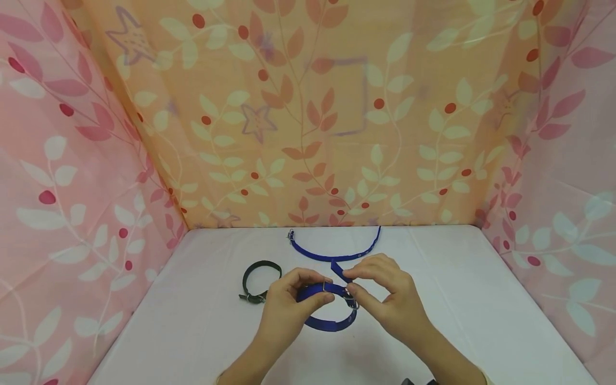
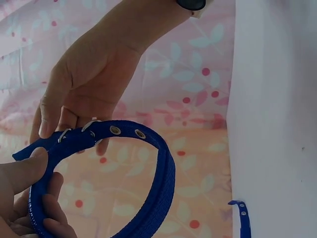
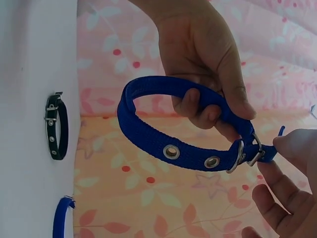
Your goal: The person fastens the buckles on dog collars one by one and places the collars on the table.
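Observation:
Above the table, a blue dog collar [image 1: 329, 325] is bent into a loop, its strap threaded through a metal buckle [image 3: 255, 148] beside a D-ring [image 3: 237, 157]. Metal eyelets dot its band. My left hand [image 1: 287, 306] grips the band near the buckle, with thumb on one side and fingers curled on the other in the right wrist view. By its thumb and fingers, my right hand [image 1: 395, 300] pinches the strap's free end [image 1: 339, 271], which sticks out past the buckle. In the left wrist view the right hand [image 2: 94, 74] partly hides behind the collar.
A dark collar [image 1: 246, 280], buckled into a loop, stands on the white table [image 1: 192, 331] to the left. Farther back lies another blue collar [image 1: 332, 259], unfastened and curved. Leaf-patterned cloth [image 1: 308, 107] encloses the table's back and sides. A small dark object [image 1: 408, 382] shows at the bottom edge.

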Motion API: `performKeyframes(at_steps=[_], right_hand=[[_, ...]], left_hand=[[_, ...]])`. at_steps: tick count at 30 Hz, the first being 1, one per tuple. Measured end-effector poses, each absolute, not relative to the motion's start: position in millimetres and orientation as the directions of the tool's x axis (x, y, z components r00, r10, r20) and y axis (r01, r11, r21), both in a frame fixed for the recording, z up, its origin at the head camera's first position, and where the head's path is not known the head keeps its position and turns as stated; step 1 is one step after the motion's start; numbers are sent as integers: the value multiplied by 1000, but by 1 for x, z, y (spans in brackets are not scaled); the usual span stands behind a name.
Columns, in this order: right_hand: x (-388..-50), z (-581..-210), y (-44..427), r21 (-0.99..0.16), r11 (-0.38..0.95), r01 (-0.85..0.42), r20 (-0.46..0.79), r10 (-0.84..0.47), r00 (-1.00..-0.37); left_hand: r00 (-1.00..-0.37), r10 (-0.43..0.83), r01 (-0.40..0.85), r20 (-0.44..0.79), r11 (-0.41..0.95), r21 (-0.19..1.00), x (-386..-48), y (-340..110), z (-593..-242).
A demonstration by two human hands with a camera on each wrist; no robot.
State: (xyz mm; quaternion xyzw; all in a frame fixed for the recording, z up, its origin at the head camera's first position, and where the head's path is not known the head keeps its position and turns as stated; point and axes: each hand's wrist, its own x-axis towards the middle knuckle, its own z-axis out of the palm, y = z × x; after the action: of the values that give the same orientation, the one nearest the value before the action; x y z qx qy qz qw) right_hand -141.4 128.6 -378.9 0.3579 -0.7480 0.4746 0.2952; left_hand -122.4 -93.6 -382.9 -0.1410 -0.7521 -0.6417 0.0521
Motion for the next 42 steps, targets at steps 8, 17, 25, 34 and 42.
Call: performKeyframes(at_steps=[8, 17, 25, 34, 42], right_hand=[[-143, -376, 131, -443, 290, -848, 815, -264, -516], [-146, -375, 133, -392, 310, -866, 835, -275, -476], [-148, -375, 132, -341, 347, -873, 834, -316, -452], [-149, -375, 133, -307, 380, -872, 814, -370, -448], [-148, -377, 135, -326, 384, -864, 774, -416, -477]], left_hand=[[-955, 132, 277, 267, 66, 959, -120, -94, -381], [-951, 126, 290, 281, 54, 956, -121, -94, -383], [-955, 137, 266, 263, -3, 964, -121, -93, -384], [-950, 145, 278, 275, 0, 961, -121, -92, -385], [-953, 191, 260, 233, 129, 957, -123, -91, -386]])
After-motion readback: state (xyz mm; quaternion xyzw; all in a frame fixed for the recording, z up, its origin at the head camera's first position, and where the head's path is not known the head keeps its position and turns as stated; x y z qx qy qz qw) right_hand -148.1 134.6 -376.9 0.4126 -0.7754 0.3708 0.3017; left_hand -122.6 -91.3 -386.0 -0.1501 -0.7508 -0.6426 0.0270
